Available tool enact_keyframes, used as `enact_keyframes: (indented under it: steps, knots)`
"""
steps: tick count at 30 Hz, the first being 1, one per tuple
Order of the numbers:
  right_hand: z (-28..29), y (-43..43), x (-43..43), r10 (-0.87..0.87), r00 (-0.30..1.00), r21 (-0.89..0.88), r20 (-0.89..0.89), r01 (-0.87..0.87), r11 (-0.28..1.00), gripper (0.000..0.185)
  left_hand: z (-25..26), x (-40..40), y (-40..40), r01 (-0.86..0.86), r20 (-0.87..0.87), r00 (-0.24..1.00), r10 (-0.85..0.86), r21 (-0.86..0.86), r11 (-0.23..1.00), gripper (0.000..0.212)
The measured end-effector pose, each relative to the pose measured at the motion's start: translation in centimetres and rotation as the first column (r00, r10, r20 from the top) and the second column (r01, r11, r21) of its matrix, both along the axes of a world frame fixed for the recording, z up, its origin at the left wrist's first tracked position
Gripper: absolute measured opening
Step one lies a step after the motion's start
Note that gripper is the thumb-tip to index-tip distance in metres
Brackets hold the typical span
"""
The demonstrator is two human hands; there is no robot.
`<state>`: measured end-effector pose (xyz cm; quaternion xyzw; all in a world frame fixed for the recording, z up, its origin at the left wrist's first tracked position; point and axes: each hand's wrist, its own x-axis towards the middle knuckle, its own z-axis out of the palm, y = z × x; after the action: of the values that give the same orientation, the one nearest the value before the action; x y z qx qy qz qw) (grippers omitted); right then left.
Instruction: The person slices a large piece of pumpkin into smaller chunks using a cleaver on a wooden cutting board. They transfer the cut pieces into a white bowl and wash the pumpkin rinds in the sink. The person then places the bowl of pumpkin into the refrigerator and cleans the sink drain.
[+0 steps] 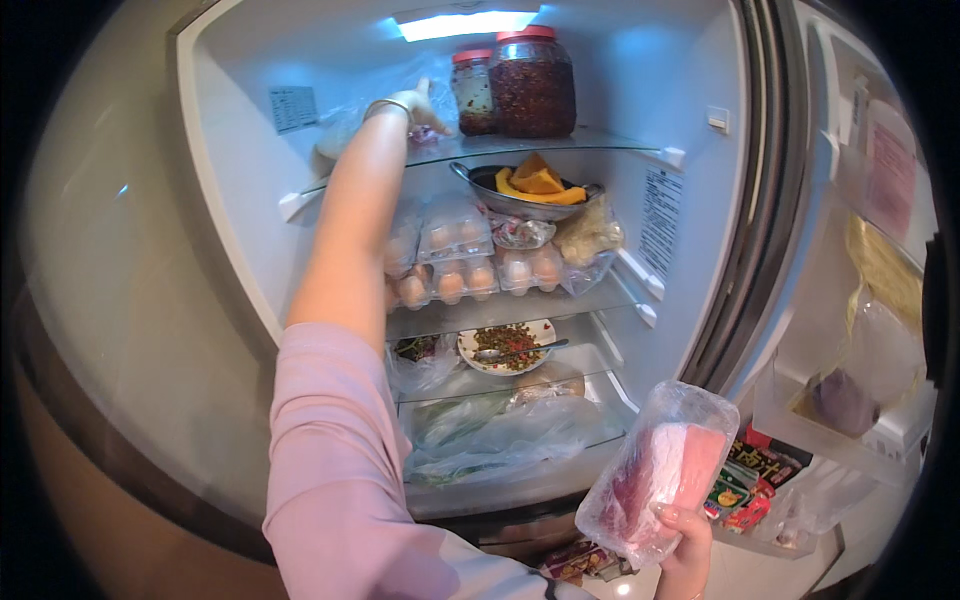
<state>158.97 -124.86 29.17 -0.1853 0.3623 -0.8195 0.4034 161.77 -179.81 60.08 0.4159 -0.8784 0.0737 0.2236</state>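
Observation:
My left hand (420, 111) reaches onto the top glass shelf of an open fridge, fingers spread, beside a clear plastic bag (431, 82); whether it touches the bag I cannot tell. Right of it stand a small red-lidded jar (474, 94) and a large red-lidded jar (532, 90) of dark red contents. Low on the right, my right hand (686, 544) grips a plastic-wrapped tray of raw meat (660, 472) by its lower end, the tray tilted in front of the open door.
Below are a metal pan (517, 202) with pumpkin pieces, egg cartons (457, 277), a white plate (469, 349) with chopped food and a spoon, and bagged greens (495, 442). The door shelves (787, 390) hold bags and packets. More packets (585, 561) lie low down.

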Motion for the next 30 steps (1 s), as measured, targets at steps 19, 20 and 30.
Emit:
enact_keyframes:
  steps: [19, 20, 30]
  knots:
    - [-4.1, 7.7, 3.2, -0.007, 0.967, -0.072, 0.255, 0.026, 0.997, 0.053, -4.7, 1.4, 25.4, 0.435, -0.433, 0.593, -0.678, -0.536, 0.723, 0.035]
    - [-4.5, 9.4, 3.9, 0.029, 0.979, -0.197, 0.2, 0.011, 0.98, 0.056, -5.0, 2.2, 28.9, 0.534, -0.336, 0.57, -0.749, -0.541, 0.65, 0.039]
    - [-15.8, 39.3, 8.7, -0.789, 0.607, 0.076, -0.093, 0.795, 0.602, 0.069, -25.8, -1.0, 67.8, 0.68, -0.693, 0.143, -0.707, 0.587, -0.438, 0.008]
